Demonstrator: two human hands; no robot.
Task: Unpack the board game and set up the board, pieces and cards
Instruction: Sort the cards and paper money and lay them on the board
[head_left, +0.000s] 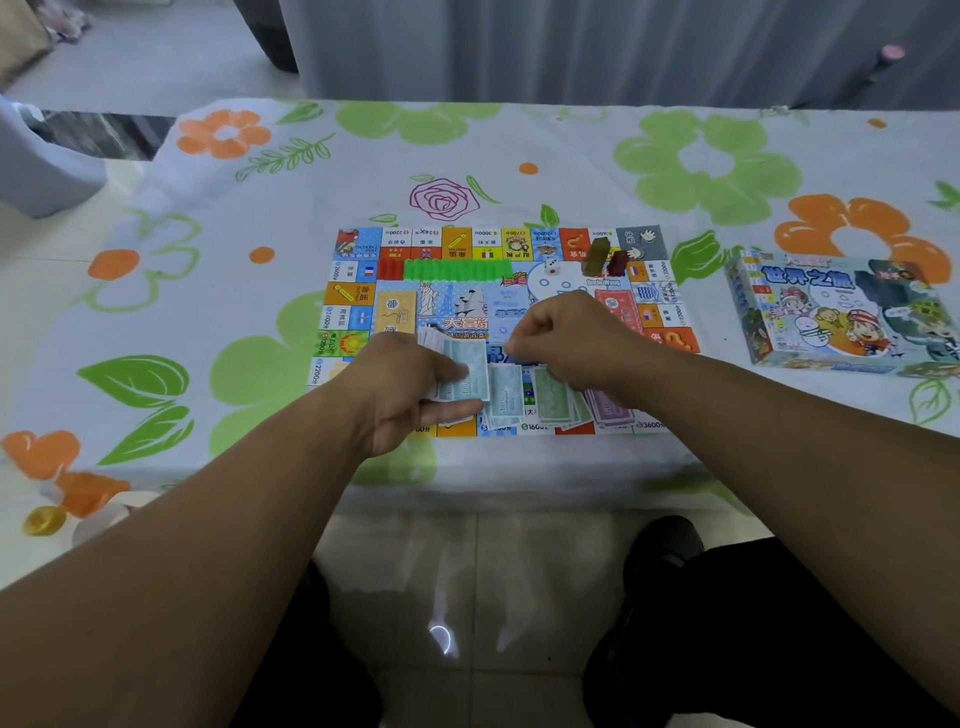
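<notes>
**Banknotes being held over the near edge of the board**

The colourful rectangular paper game board (358, 291) is lying flat at the centre of the frame on the white tablecloth printed with green and orange flowers (571, 171). The left hand (410, 389) is gripping a fanned stack of pale teal paper banknotes (462, 371): the thumb is pressing down on top of the stack, the fingers are curling underneath it, and the notes are sticking out to the right of the fingertips.

The right hand (566, 338) is hovering just right of that stack with its fingers curled downward. I cannot tell whether they are pinching a note. Below it, three piles are lying side by side along the board's lower edge: a pale teal banknote pile (506, 397), a green banknote pile (553, 397) and a purple banknote pile (605, 402), the last partly hidden under the wrist.

Toward the top of the board, a row of small green plastic houses (457, 270) is standing beside a few red plastic houses (387, 269). A white die (551, 267), an olive pawn (597, 257) and a dark red pawn (618, 262) are sitting at the upper right. The illustrated cardboard game box (841, 312) is resting at the right of the frame, well apart from the board.
</notes>
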